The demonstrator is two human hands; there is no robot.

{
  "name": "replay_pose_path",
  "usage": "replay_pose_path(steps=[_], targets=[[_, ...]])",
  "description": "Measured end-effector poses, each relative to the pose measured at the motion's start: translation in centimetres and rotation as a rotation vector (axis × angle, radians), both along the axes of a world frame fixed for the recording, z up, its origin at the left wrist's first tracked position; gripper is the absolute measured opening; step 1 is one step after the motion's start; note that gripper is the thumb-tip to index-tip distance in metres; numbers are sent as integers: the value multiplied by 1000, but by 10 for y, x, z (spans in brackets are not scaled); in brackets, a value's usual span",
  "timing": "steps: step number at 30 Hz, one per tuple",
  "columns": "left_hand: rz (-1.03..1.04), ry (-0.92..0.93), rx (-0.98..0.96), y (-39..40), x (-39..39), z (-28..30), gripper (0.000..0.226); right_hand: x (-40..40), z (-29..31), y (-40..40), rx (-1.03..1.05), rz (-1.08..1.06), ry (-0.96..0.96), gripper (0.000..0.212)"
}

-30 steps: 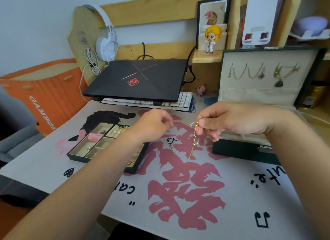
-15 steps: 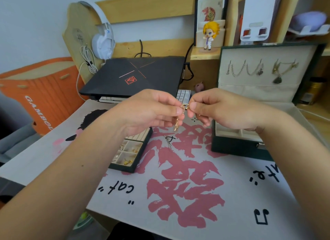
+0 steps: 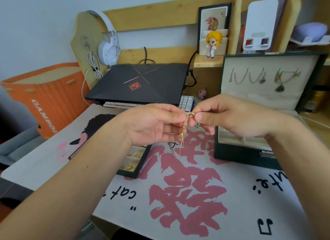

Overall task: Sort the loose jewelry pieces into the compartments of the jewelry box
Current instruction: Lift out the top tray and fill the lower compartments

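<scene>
A gold dangling earring [image 3: 184, 130] hangs in the air between my hands, its ring at the top and a thin chain below. My left hand [image 3: 151, 125] and my right hand [image 3: 230, 116] both pinch the ring with thumb and forefinger. A dark green jewelry box [image 3: 244, 155] stands open at the right, with necklaces hung inside its lid [image 3: 264, 77]. A removable compartment tray [image 3: 135, 172] with small gold pieces lies on the mat, mostly hidden under my left forearm. A small dark jewelry piece [image 3: 171, 147] lies on the mat below the earring.
A white desk mat [image 3: 187, 200] with pink and black print covers the desk. A closed black laptop [image 3: 139, 82] sits on a keyboard behind my hands. White headphones [image 3: 109, 48], a figurine [image 3: 213, 43] and a shelf stand at the back. An orange box [image 3: 41, 96] is at the left.
My left hand came up from the tray to meet my right hand at the earring's ring. Both hands rose a little with the earring and now hold it together.
</scene>
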State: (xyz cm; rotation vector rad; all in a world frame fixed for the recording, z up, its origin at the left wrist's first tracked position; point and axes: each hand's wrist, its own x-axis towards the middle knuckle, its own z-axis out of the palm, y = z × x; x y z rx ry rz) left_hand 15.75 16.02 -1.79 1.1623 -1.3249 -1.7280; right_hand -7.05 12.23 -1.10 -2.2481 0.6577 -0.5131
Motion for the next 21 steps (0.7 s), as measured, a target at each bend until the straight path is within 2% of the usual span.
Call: replay_pose_path(steps=[6, 10, 14, 21], targets=[[133, 52, -20, 6, -10, -9, 16, 0, 4, 4, -158, -100, 77, 27], [147, -40, -63, 11, -14, -5, 9, -1, 4, 6, -134, -107, 121, 35], [157, -94, -90, 14, -13, -1, 8, 0, 2, 4, -120, -103, 139, 31], [271, 20, -160, 21, -19, -7, 19, 1, 0, 2, -94, -117, 152, 34]])
